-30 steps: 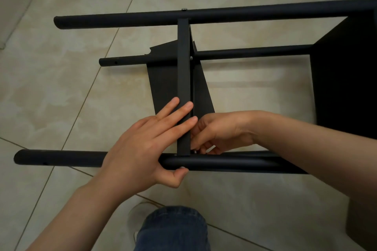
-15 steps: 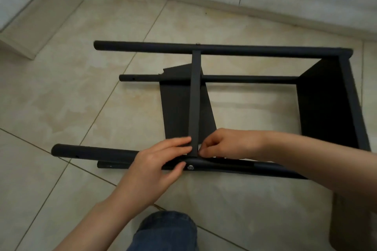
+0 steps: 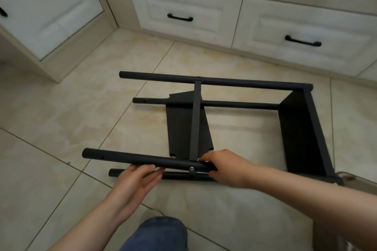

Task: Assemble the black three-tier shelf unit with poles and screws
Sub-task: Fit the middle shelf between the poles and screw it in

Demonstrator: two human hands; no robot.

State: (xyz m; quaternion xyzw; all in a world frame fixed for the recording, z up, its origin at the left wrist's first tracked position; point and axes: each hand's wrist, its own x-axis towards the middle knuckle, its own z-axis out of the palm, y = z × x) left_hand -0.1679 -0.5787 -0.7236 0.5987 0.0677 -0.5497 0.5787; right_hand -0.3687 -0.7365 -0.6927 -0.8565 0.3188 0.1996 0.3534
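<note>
R hand (image 3: 225, 169) fingers curled round near pole (image 3: 130, 158) by screw (image 3: 191, 168); L hand (image 3: 135, 181) fingers straight, released, touching pole underside.

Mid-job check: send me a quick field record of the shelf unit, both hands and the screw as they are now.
unit: shelf unit lying on its side on the tiled floor
shelves fitted: middle shelf; end shelf at the right
left hand: open, fingers against the near pole
right hand: grips the near pole, just right of the screw
screw: in the near pole, at the middle shelf's edge
poles' left ends: bare, no shelf there
</note>
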